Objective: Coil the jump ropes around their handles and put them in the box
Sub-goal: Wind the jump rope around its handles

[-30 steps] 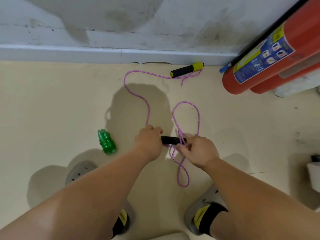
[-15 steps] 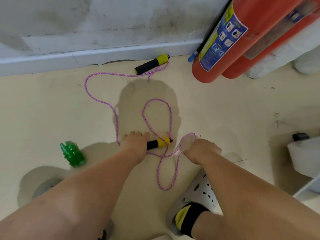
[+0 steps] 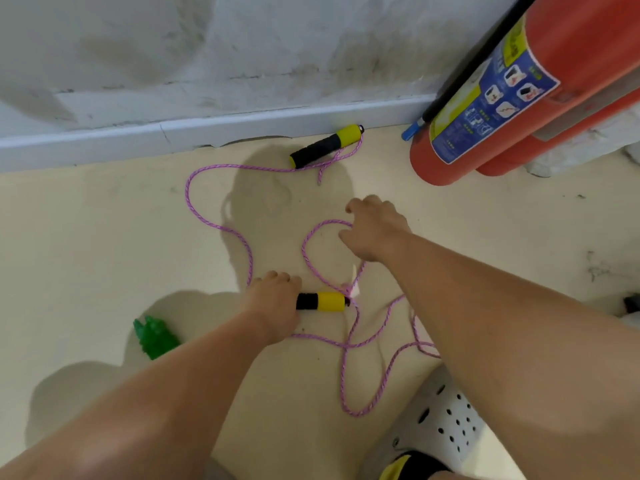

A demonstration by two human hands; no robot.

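Note:
A pink jump rope (image 3: 214, 223) lies in loose loops on the beige floor. My left hand (image 3: 273, 303) grips the black end of the near black-and-yellow handle (image 3: 322, 301), pressed low to the floor. The far handle (image 3: 327, 145) lies by the white baseboard, untouched. My right hand (image 3: 374, 230) reaches forward over a rope loop (image 3: 311, 237), fingers spread, and I cannot tell whether it touches the rope. No box is in view.
Two red fire extinguishers (image 3: 491, 109) lean at the right against the wall. A green plastic toy (image 3: 154, 336) lies on the floor at the left. My white perforated clog (image 3: 436, 424) is at the bottom right. A white object (image 3: 632, 313) sits at the right edge.
My right hand let go of the rope near the handle and moved forward over the loop. The left hand stays on the near handle. The view shifted closer to the wall.

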